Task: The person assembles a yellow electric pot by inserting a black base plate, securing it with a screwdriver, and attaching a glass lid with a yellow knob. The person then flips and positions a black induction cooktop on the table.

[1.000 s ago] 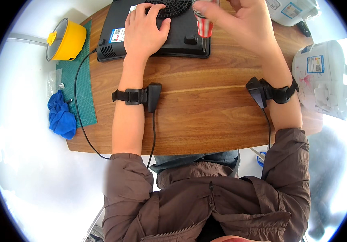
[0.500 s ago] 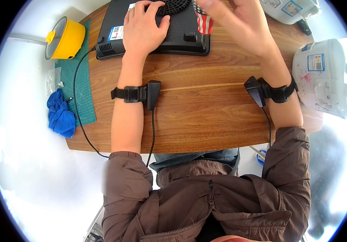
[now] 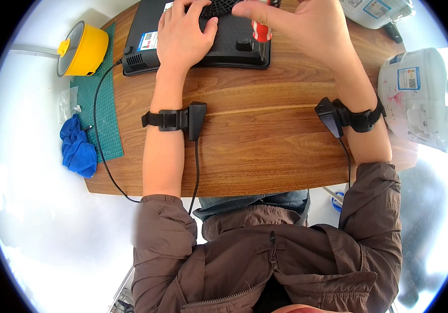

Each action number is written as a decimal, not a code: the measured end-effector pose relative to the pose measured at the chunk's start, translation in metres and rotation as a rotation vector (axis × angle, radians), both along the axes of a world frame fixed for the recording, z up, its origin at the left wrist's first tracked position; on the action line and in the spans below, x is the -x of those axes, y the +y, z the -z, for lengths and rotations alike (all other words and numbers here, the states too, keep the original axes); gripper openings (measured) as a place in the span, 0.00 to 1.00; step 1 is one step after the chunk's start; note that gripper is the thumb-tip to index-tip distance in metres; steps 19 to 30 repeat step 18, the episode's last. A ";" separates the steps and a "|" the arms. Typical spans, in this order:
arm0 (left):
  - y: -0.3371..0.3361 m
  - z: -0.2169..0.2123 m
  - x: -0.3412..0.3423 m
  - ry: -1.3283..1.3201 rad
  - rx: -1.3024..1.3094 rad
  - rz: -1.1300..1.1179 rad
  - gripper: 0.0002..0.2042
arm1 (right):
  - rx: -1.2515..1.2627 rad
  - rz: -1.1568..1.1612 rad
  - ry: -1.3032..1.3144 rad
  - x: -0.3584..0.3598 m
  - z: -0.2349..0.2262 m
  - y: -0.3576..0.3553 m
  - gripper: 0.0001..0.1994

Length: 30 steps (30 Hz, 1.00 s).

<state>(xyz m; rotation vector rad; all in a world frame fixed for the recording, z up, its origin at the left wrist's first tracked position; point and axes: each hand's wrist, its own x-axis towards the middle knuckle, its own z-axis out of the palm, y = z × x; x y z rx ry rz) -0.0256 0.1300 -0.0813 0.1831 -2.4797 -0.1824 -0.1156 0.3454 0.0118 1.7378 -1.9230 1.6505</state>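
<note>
A flat black appliance (image 3: 218, 44), which looks like an induction cooktop, lies underside up at the far edge of the view. A round fan grille (image 3: 218, 7), small feet and a label show on it. My left hand (image 3: 185, 40) rests on this underside with fingers spread, its fingertips by the grille. At the top of a screwdriver (image 3: 262, 32) with a red-and-white handle is my right hand (image 3: 307, 32), thumb stretched out to the left. The shaft points down at the appliance's near right corner. My right fingertips are partly out of view, and the screwdriver's tip is hard to make out.
A yellow pot with a lid (image 3: 89, 49) stands on a green cutting mat (image 3: 110, 125) at left, near a crumpled blue cloth (image 3: 78, 148) and a clear plastic bag (image 3: 67, 104). White rice cookers (image 3: 416, 99) stand at right. A black cord (image 3: 97, 109) runs from the appliance over the table's edge.
My right thumb has swung out to the left, and the hand has turned a little about the screwdriver's handle. My left hand stays on the appliance.
</note>
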 end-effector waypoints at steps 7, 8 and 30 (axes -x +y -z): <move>-0.001 0.001 0.001 0.007 0.006 0.005 0.19 | 0.151 -0.108 0.032 0.016 0.020 -0.013 0.26; -0.002 0.001 -0.001 0.005 0.010 0.000 0.19 | 0.109 -0.070 0.015 0.014 0.018 -0.012 0.26; -0.003 0.002 0.000 0.001 -0.018 0.002 0.19 | 0.023 -0.386 -0.177 0.034 0.008 0.000 0.25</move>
